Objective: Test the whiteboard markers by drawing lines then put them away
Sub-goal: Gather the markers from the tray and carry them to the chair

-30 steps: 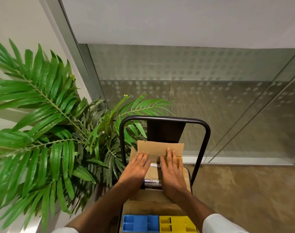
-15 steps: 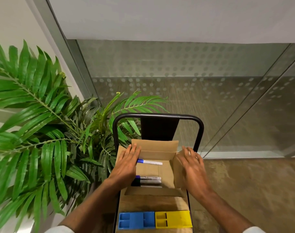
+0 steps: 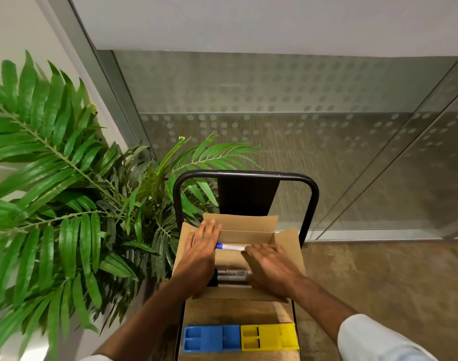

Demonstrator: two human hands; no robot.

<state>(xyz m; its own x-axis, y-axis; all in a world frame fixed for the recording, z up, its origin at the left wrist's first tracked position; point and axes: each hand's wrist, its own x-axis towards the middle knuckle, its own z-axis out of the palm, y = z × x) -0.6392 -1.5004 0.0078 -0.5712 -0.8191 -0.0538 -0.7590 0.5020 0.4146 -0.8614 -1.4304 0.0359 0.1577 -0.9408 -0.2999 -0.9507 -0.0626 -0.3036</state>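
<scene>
Frosted glass partition [image 3: 274, 113] behind, palm plant [image 3: 66, 191] out beyond the left hand [image 3: 200, 252]. Pinning back the left flap of the cardboard box [image 3: 239, 224] with that hand, fingers straight and flat. Had both palms pressing the flaps shut a second ago; spread them since, baring the blue-capped marker [image 3: 229, 247] between the hands and the darker markers [image 3: 231, 275] nearer the wrists. Brought the right hand [image 3: 271, 264] off its flap and into the box, fingertips at that marker's right end; cannot tell whether pinching yet. Suggests opening done and testing about to start, probably with this marker. Nearer than both wrists on the tabletop [image 3: 235, 312]: blue tray [image 3: 211, 337], then yellow tray [image 3: 269, 336].
</scene>
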